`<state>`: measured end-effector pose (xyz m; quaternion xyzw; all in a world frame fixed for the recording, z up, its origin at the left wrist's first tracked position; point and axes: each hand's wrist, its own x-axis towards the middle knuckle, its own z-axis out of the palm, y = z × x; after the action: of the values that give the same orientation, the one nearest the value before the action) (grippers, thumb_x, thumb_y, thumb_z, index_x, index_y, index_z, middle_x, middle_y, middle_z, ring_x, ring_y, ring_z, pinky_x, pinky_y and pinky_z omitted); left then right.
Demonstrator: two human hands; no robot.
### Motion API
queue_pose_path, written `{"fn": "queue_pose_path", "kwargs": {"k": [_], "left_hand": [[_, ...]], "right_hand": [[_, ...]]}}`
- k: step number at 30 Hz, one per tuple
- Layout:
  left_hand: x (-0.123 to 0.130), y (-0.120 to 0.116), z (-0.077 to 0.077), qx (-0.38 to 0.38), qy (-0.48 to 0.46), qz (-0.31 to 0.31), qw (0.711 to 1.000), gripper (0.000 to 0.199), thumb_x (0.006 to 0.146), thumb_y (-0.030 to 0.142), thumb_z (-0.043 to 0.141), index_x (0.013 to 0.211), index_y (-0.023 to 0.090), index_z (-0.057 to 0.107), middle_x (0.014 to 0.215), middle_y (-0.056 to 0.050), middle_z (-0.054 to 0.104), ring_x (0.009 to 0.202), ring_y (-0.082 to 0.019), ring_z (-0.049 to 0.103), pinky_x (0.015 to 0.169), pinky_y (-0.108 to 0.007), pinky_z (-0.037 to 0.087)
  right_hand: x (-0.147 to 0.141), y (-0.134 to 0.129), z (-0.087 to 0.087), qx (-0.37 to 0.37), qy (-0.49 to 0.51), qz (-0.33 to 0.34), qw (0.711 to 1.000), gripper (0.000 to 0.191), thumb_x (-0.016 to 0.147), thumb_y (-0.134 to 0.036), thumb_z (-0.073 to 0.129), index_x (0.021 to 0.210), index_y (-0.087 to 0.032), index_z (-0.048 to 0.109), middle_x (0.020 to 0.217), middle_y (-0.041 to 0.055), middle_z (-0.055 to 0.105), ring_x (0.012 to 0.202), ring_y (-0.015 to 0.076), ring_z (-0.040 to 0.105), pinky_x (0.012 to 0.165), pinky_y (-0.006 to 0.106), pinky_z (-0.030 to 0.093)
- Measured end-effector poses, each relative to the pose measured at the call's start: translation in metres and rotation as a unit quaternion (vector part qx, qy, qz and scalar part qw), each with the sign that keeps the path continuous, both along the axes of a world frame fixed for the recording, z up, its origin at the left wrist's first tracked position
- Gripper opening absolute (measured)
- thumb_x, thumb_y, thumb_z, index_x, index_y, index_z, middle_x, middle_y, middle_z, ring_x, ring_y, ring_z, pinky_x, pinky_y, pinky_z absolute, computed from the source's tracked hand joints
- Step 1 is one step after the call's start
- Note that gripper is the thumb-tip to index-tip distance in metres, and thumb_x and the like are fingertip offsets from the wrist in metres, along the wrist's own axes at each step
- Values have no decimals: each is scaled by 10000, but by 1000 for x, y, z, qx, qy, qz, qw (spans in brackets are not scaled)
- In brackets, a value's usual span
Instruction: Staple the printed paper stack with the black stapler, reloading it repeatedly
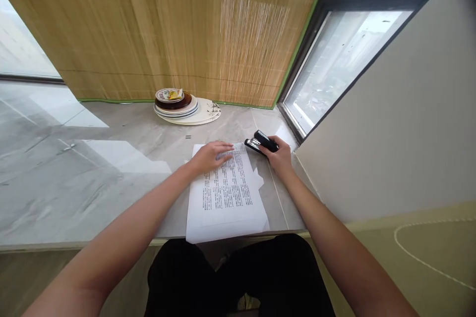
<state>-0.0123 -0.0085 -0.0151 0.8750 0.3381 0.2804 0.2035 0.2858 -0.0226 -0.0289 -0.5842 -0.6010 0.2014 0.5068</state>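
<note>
Printed sheets of paper [227, 218] lie on the grey marble-look ledge in front of me, their near edge reaching the ledge's front edge. Flat over the top of the sheets rests my left hand [212, 156], its fingers stretched to the right. My right hand [279, 155] grips a black stapler [265, 141] just beyond the paper's upper right corner. The stapler's jaws point left toward the sheets and stand apart. Whether any paper sits between the jaws cannot be made out. Small white paper edges stick out at the sheets' right side.
A stack of plates [176, 105] stands on an oval tray [208, 113] at the back, with a small yellow packet [174, 94] on top. Behind hangs a bamboo blind [167, 25]. A window [338, 59] and a white wall [390, 124] bound the right side.
</note>
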Motion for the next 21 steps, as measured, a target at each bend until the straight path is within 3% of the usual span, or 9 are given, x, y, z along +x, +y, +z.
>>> {"fn": "queue_pose_path", "kwargs": {"k": [4, 7, 9, 11, 13, 15, 21], "left_hand": [[-7, 4, 6, -9, -185, 135, 973, 334, 1069, 419, 553, 923, 209, 769, 1010, -80, 802, 981, -242, 714, 961, -402, 545], [-13, 13, 1, -49, -298, 201, 932, 325, 1046, 383, 551, 807, 206, 682, 835, -42, 690, 785, -196, 600, 752, -344, 472], [-16, 21, -5, -91, -363, 207, 904, 310, 1011, 386, 584, 773, 205, 663, 781, -28, 632, 715, -172, 532, 677, -318, 419], [-17, 28, -9, -126, -430, 212, 868, 310, 969, 408, 624, 740, 201, 656, 752, -24, 599, 662, -154, 487, 616, -299, 376], [-18, 32, -12, -146, -480, 220, 836, 320, 937, 424, 659, 714, 195, 653, 741, -25, 588, 625, -139, 462, 578, -286, 349], [-18, 33, -13, -155, -499, 220, 823, 324, 929, 423, 683, 706, 189, 661, 751, -30, 601, 618, -131, 467, 568, -275, 352], [-19, 32, -14, -158, -492, 198, 833, 294, 944, 367, 673, 709, 190, 681, 755, -34, 619, 626, -127, 501, 571, -258, 378]], "right_hand": [[-10, -8, 17, 37, -5, 35, 999, 376, 780, -505, 830, 999, -219, 723, 950, 41, 753, 890, 263, 676, 839, 399, 520], [-32, -8, 38, 13, -39, 212, 976, 363, 791, -481, 848, 1003, -230, 696, 934, 16, 725, 867, 232, 658, 809, 364, 510], [-53, -5, 48, -17, -56, 344, 937, 362, 800, -465, 861, 1008, -233, 677, 948, 8, 706, 876, 211, 643, 808, 340, 503], [-75, 0, 49, -33, -38, 417, 907, 390, 798, -475, 871, 1006, -229, 650, 955, 7, 683, 870, 196, 622, 790, 321, 493], [-91, 5, 44, -42, -15, 452, 891, 402, 800, -476, 874, 999, -224, 634, 939, 1, 658, 852, 184, 599, 777, 311, 480], [-99, 7, 37, -49, -13, 472, 880, 386, 797, -442, 879, 983, -221, 622, 915, -9, 639, 836, 176, 580, 777, 310, 467], [-91, 3, 27, -59, -39, 476, 877, 322, 814, -345, 836, 978, -227, 585, 892, -25, 606, 813, 163, 547, 763, 307, 434]]}}
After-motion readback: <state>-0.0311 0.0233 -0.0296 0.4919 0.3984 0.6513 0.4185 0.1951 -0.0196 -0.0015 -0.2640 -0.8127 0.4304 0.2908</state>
